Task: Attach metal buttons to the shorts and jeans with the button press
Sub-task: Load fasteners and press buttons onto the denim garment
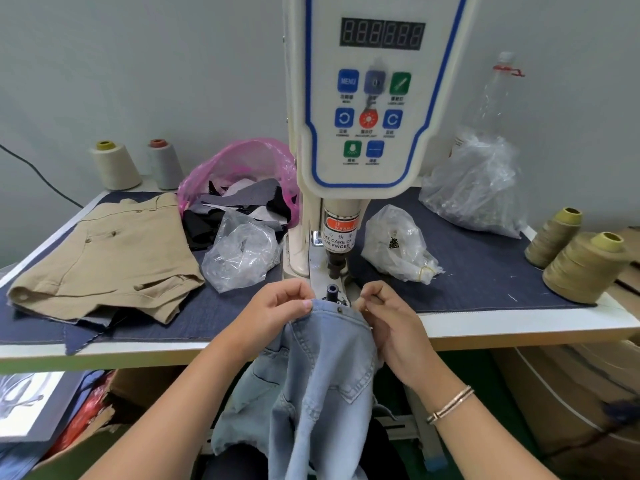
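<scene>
Pinching the jeans waistband [334,311] taut with left hand [277,311] and right hand [384,315], you risked fingertips, seemingly close beneath the press punch [336,266]; cloth might slip.

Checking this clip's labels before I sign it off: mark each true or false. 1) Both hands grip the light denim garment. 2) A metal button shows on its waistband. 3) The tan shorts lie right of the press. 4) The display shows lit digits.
1) True: the left hand and right hand pinch the denim garment.
2) True: a metal button sits near the waistband edge.
3) False: the tan shorts lie left of the button press.
4) False: the display is unlit.
</scene>
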The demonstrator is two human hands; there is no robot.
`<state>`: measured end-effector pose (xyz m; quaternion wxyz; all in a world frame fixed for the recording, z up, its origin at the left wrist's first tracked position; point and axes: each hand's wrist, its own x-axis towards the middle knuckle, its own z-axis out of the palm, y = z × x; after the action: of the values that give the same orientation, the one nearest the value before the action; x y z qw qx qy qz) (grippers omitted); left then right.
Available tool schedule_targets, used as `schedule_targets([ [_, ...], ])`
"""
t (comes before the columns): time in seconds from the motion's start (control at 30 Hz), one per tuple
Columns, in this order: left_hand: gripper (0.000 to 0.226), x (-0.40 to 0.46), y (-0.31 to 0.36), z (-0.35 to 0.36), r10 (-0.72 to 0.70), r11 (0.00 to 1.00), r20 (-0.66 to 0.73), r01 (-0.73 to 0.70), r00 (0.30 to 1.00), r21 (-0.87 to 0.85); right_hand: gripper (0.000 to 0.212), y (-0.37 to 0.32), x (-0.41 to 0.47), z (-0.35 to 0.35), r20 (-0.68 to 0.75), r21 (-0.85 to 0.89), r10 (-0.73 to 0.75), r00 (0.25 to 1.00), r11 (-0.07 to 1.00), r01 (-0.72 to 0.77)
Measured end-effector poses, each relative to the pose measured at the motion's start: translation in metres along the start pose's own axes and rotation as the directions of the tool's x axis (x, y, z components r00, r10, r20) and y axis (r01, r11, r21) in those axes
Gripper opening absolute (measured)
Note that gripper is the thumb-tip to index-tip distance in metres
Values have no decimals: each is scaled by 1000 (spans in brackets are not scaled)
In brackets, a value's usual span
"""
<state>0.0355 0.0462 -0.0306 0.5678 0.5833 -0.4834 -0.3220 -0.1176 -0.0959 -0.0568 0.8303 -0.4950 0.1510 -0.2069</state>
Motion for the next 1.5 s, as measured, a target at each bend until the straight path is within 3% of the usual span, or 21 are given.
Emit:
schedule_targets([
  [0.07, 26, -4, 10, 7, 17, 1000, 51, -18, 999, 12, 10, -8, -13, 1, 13, -100, 38, 999, 994, -36],
  [0.1, 25, -5, 16, 11, 14, 999, 88, -17, 996, 37, 13, -10, -19, 1, 35, -236, 70, 997, 970, -60],
  [0.17, 17, -5, 28, 22, 13, 986, 150, -38, 989, 165, 37, -19, -28, 7, 99, -538, 153, 983, 839, -76],
  [0.27, 9, -3, 40, 35, 62, 933, 165, -116, 984, 342, 25, -36, -34, 18, 183, -719, 178, 967, 695, 8],
  [0.37, 13, -19, 34, 37, 113, 947, 25, -116, 993, 298, 16, -50, -34, 14, 154, -668, 85, 984, 743, 40],
  [0.5, 49, -51, 6, 36, 209, 915, -88, -164, 974, 369, 13, -58, -35, 9, 128, -493, 49, 991, 870, 21],
  [0.63, 64, -64, -17, 28, 108, 927, -275, 2, 955, 374, 20, -68, -34, 12, 116, -285, -5, 993, 958, 38],
  [0.73, 43, -64, -25, 18, -22, 931, -279, 122, 960, 345, 18, -79, -35, 10, 95, -157, -23, 995, 987, 38],
  [0.8, 20, -59, -24, 14, -19, 901, -203, 105, 979, 421, 15, -85, -35, 4, 94, -115, -40, 995, 992, 51],
  [0.9, 12, -50, -14, 15, -12, 919, -174, 79, 985, 385, 18, -94, -34, -7, 31, -182, -52, 998, 982, 57],
  [0.93, 15, -47, -9, 17, 14, 932, -191, 57, 981, 358, 15, -96, -32, -12, -35, -326, -71, 997, 944, 56],
  [1.0, 23, -41, 4, 20, 90, 952, -219, -19, 972, 307, 27, -98, -29, -25, -195, -751, -249, 949, 661, 19],
  [1.03, 23, -36, 11, 22, 120, 955, -210, -55, 970, 291, 30, -97, -28, -27, -191, -857, -355, 915, 515, 21],
  [1.1, 19, -27, 25, 28, 159, 948, -145, -110, 976, 298, 33, -93, -29, -18, -43, -897, -414, 909, 417, 147],
  [1.2, 11, -16, 38, 37, 204, 932, -88, -166, 975, 321, 29, -87, -25, 4, 124, -887, -199, 972, 416, 199],
  [1.27, 14, -13, 42, 37, 224, 937, -90, -189, 970, 293, 29, -88, -21, 17, 67, -899, 9, 998, 433, 56],
  [1.3, 15, -12, 43, 35, 227, 942, -88, -196, 970, 274, 42, -90, -19, 21, 20, -912, 104, 994, 410, -25],
  [1.37, 15, -12, 46, 33, 230, 946, -75, -204, 970, 251, 74, -94, -15, 29, -112, -944, 275, 955, 271, -189],
  [1.43, 14, -12, 46, 32, 224, 950, -75, -201, 972, 238, 90, -96, -12, 36, -187, -957, 374, 908, 140, -254],
  [1.47, 12, -13, 45, 32, 205, 959, -76, -184, 976, 215, 87, -98, -12, 38, -176, -954, 406, 897, 154, -257],
  [1.5, 11, -15, 44, 30, 166, 974, -65, -153, 984, 165, 77, -99, -13, 38, -121, -938, 419, 900, 247, -242],
])
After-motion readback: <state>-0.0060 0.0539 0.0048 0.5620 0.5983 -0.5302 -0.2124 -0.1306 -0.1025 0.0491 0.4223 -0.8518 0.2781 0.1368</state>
